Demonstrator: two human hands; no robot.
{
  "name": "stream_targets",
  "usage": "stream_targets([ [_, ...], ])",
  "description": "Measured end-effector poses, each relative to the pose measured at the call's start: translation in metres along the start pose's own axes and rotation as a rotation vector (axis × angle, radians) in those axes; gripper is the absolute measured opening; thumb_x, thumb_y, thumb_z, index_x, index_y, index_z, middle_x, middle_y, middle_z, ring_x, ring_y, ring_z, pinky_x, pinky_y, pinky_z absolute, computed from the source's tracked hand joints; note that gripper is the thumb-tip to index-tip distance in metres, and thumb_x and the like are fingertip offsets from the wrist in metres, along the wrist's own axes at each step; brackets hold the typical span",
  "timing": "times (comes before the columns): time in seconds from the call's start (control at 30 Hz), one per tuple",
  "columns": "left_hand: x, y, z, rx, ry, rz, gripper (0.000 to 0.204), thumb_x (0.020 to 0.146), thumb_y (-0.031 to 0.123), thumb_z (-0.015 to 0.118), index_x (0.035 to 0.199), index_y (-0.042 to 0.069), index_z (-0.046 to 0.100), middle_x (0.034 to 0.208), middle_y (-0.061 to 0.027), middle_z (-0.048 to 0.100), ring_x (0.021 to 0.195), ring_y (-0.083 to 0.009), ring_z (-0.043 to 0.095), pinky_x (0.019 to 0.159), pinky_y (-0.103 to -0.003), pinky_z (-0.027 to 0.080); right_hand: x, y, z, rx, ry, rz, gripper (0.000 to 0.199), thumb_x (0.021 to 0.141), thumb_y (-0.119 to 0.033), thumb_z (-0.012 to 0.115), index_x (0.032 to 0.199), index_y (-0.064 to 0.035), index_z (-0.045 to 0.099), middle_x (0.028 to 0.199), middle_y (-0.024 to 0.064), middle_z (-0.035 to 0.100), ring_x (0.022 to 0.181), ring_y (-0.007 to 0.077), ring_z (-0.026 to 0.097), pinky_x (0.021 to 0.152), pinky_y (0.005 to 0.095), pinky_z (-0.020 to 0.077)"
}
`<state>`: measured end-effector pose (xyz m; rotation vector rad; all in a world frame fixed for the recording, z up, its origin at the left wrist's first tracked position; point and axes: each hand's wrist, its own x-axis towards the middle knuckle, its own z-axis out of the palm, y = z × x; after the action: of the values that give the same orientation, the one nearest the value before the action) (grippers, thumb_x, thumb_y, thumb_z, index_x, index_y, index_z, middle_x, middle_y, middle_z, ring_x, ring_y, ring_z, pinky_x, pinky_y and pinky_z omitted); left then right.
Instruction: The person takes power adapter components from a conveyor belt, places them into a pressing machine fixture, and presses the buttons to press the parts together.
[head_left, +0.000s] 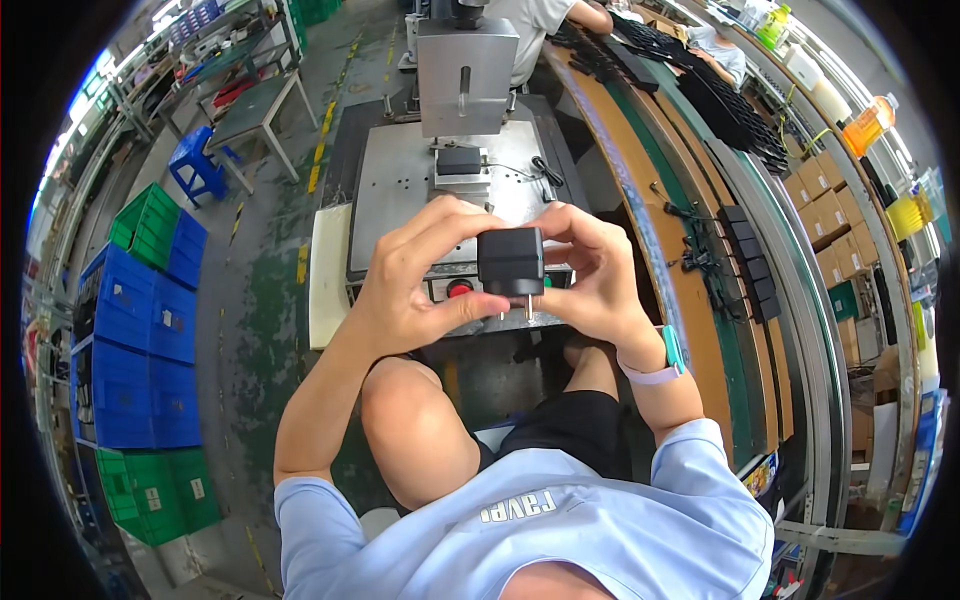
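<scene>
In front of me, over the near edge of a bench machine, I hold a black plug-in power adapter [511, 258] between both hands. Two metal prongs point down from its lower end. My left hand [425, 268] grips the left side with curled fingers and thumb. From the right, my right hand [598, 272] pinches the other side. Beyond my hands, a second black adapter [459, 161] sits in a metal fixture [462, 186] on the machine's plate [395, 190]. Its dark cable [545, 172] lies coiled to the right.
Above the fixture hangs a metal press head [468, 75]. A red button [459, 288] is on the machine's front. At right, several black adapters [748, 262] line a conveyor [660, 235]. Blue bins [172, 400] stand at left, near a blue stool [193, 160]. Other people sit at the back.
</scene>
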<state>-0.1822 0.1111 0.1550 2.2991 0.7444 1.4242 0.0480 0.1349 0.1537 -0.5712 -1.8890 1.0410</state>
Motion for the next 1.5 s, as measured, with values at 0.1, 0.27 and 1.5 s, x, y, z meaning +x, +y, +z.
stream_targets([
  [0.1,-0.006,-0.011,0.008,-0.192,0.057,-0.101,0.056,0.081,0.034,0.086,0.12,-0.001,0.067,0.112,-0.0156,0.067,0.106,-0.0297,0.066,0.096,-0.039,0.05,0.006,0.011,0.0,0.018,-0.032,0.014,0.045,0.076,0.001,0.084,0.111,-0.0015,0.056,0.104,0.0043,0.065,0.096,0.0139,0.065,0.082,0.0312,0.061],
  [0.27,-0.032,-0.118,0.027,-0.557,-0.132,-0.561,0.041,0.101,0.035,0.067,0.125,0.002,0.065,0.119,-0.0058,0.066,0.115,-0.0167,0.061,0.102,-0.034,0.046,-0.013,0.079,-0.008,0.509,-0.091,0.717,0.046,0.087,0.002,0.07,0.124,-0.0063,0.046,0.099,0.0089,0.062,0.073,0.015,0.062,0.067,0.0276,0.0546],
  [1.5,-0.208,-0.114,0.013,0.326,0.187,-0.746,0.05,0.075,-0.003,0.074,0.123,0.004,0.059,0.114,-0.0171,0.069,0.112,-0.0378,0.065,0.099,-0.041,0.05,0.015,0.147,-0.045,-1.218,-0.748,0.354,0.129,0.063,-0.049,0.092,0.165,-0.0198,0.018,0.167,0.0208,0.024,0.154,0.0407,0.024,0.118,0.0667,0.027],
])
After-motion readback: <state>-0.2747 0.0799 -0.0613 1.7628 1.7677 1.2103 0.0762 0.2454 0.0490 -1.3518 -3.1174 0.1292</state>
